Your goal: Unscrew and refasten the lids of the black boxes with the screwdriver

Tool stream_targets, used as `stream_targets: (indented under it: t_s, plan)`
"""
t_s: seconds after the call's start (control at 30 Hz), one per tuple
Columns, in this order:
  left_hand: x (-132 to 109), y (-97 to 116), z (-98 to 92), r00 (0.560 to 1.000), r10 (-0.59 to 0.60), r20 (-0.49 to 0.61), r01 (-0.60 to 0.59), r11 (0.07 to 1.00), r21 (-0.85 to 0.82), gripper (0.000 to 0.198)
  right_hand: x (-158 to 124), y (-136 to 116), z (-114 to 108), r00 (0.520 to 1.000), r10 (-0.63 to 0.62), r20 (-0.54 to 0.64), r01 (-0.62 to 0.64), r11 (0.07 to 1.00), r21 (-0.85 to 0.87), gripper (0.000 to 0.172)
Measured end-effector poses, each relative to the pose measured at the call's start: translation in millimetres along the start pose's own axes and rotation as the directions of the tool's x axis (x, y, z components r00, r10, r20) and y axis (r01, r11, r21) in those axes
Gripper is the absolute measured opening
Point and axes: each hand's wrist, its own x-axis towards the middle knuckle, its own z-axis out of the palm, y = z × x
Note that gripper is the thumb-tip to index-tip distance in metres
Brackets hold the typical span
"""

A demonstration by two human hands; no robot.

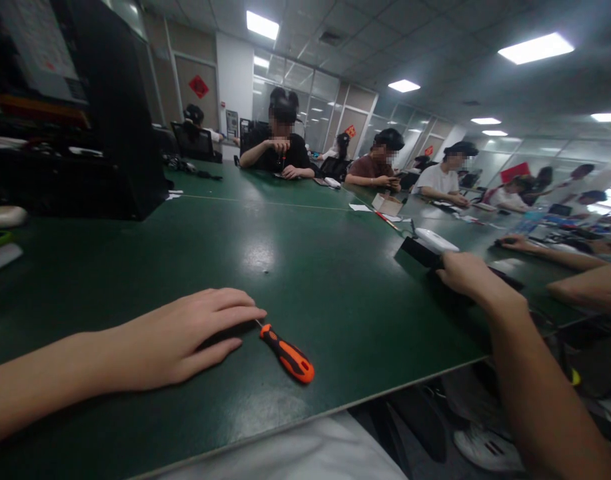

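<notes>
My left hand (185, 333) lies palm down on the green table (295, 267), fingers stretched out and apart. Its fingertips rest at the metal tip of an orange and black screwdriver (288, 355), which lies flat near the table's front edge. My right hand (465, 273) reaches out to the right and rests on a flat black device (420, 253) with a white object (435, 240) on it. The right hand's fingers curl over the black device's near end; they are partly hidden behind the hand.
A large black box (85, 133) stands at the back left, with small items at the left edge. Several people sit along the far and right sides of the table. Another person's forearms (575, 267) lie on the table at the right. Papers and a small box (385, 203) lie mid-table.
</notes>
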Motion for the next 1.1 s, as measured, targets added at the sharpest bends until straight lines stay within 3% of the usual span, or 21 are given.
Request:
stream_targets:
  t_s: [0.17, 0.33, 0.47, 0.57, 0.67, 0.8, 0.87, 0.93, 1.0, 1.1]
  plan:
    - [3.5, 1.3, -2.8, 0.999, 0.021, -0.041, -0.018, 0.997, 0.074, 0.033, 3.2, 5.1, -22.5, 0.987, 0.043, 0.155, -0.047, 0.999, 0.024, 0.033]
    - [3.7, 1.2, -1.1, 0.989, 0.127, -0.08, -0.115, 0.984, 0.133, 0.026, 28.3, 6.0, -43.3, 0.979, 0.037, 0.199, -0.038, 0.999, 0.001, 0.047]
    - [-0.3, -4.1, 3.7, 0.965, 0.182, -0.19, -0.139, 0.965, 0.222, 0.027, 52.2, -5.1, -50.8, 0.966, 0.01, 0.259, 0.004, 0.999, -0.053, 0.037]
    - [-2.2, -7.5, 5.1, 0.953, 0.158, -0.259, -0.104, 0.972, 0.211, 0.027, 58.2, -21.1, -57.7, 0.96, -0.074, 0.272, 0.09, 0.995, -0.047, 0.031]
    - [-1.7, -7.4, 3.5, 0.943, 0.012, -0.331, 0.016, 0.996, 0.083, 0.025, 48.5, -52.4, -72.2, 0.936, -0.266, 0.232, 0.263, 0.964, 0.044, 0.025]
    - [0.6, -2.0, -2.0, 0.861, -0.309, -0.405, 0.248, 0.949, -0.195, 0.029, 10.7, -122.3, -96.2, 0.813, -0.565, 0.14, 0.537, 0.82, 0.198, 0.028]
    - [1.5, 1.1, -5.0, 0.801, -0.431, -0.416, 0.313, 0.893, -0.322, 0.032, -16.3, -162.3, -105.2, 0.659, -0.752, 0.017, 0.73, 0.646, 0.225, 0.028]
    - [1.9, 3.2, -7.8, 0.747, -0.506, -0.431, 0.338, 0.848, -0.409, 0.033, -43.6, -198.5, -110.9, 0.5, -0.861, -0.098, 0.856, 0.473, 0.211, 0.025]
    - [1.6, 3.7, -10.7, 0.701, -0.546, -0.46, 0.345, 0.823, -0.451, 0.032, -65.1, -227.0, -114.3, 0.394, -0.905, -0.163, 0.913, 0.365, 0.181, 0.023]
    - [2.2, 2.3, -15.9, 0.64, -0.576, -0.508, 0.341, 0.805, -0.485, 0.03, -77.7, -252.5, -120.9, 0.342, -0.919, -0.198, 0.935, 0.31, 0.173, 0.032]
